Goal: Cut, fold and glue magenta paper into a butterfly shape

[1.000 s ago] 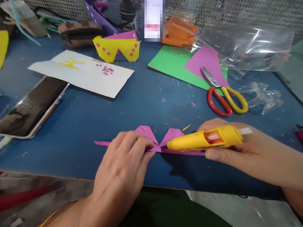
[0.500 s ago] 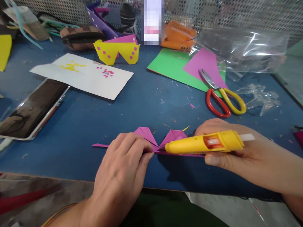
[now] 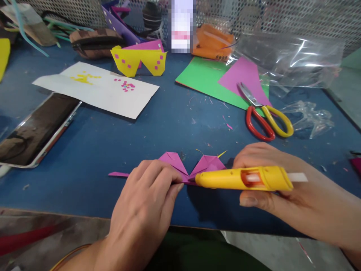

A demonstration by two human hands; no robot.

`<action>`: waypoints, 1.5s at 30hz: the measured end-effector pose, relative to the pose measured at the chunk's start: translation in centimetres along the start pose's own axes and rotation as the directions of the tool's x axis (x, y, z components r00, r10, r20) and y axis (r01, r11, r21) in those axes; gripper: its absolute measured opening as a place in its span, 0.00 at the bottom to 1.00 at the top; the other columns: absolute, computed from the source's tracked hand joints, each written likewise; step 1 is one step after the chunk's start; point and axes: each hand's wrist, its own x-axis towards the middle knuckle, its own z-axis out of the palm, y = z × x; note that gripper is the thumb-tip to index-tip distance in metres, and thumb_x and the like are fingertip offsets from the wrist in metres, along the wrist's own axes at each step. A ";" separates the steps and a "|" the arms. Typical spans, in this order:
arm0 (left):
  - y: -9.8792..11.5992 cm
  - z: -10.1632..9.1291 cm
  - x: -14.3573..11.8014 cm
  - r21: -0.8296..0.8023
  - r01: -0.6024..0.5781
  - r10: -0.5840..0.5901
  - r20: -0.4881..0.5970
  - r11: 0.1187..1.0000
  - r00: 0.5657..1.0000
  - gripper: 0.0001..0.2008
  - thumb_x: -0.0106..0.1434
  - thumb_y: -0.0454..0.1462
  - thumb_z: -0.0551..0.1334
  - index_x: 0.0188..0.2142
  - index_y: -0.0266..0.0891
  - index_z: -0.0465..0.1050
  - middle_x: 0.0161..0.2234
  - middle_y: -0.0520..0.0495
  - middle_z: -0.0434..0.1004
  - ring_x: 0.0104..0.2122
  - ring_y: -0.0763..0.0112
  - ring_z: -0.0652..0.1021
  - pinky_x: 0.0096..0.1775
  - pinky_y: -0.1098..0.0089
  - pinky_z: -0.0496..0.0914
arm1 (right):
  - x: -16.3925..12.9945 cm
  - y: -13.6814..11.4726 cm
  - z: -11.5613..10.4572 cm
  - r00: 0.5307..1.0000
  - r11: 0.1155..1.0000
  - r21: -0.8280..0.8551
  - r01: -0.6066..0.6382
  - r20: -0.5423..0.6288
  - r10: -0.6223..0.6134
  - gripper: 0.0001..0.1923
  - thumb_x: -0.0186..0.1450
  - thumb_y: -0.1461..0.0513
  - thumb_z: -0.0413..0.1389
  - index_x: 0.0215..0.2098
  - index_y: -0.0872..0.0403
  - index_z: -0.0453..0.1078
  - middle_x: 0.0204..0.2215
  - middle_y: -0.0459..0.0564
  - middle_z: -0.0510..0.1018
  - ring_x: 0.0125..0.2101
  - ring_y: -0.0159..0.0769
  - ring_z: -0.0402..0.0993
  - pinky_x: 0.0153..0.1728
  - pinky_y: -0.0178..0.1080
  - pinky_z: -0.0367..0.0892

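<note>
Yellow glue gun [image 3: 242, 179], magenta folded paper [image 3: 205, 164]

Even bright light, glare on the plastic bag [image 3: 290, 56], wide-angle bending at edges, sharp focus.
</note>
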 end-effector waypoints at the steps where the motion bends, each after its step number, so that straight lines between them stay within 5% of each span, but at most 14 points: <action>1: 0.0 0.0 0.0 -0.001 -0.003 0.003 -0.002 1.000 1.000 0.05 0.70 0.31 0.58 0.39 0.42 0.70 0.37 0.51 0.74 0.38 0.65 0.70 0.40 0.62 0.65 | -0.1 -0.1 0.1 1.000 1.000 0.001 0.004 0.002 -0.004 0.14 0.71 0.50 0.55 0.32 0.49 0.65 0.27 0.40 0.72 0.28 0.33 0.68 0.30 0.38 0.63; 36: 0.1 0.2 0.2 0.026 0.027 -0.027 0.002 0.999 1.000 0.06 0.71 0.32 0.57 0.36 0.42 0.69 0.35 0.52 0.73 0.36 0.64 0.71 0.38 0.61 0.63 | -1.7 -0.2 0.6 0.994 0.996 -0.086 0.008 -0.105 -0.017 0.11 0.70 0.47 0.55 0.39 0.44 0.66 0.29 0.40 0.77 0.30 0.40 0.75 0.39 0.46 0.69; 45: 0.5 0.2 0.1 0.193 -0.003 0.023 -0.100 0.981 0.995 0.06 0.70 0.34 0.59 0.35 0.41 0.72 0.36 0.49 0.76 0.38 0.61 0.74 0.40 0.59 0.65 | -2.7 -0.4 0.9 0.986 0.997 -0.073 0.006 -0.167 -0.018 0.12 0.70 0.47 0.54 0.40 0.45 0.68 0.29 0.43 0.77 0.33 0.42 0.77 0.40 0.47 0.70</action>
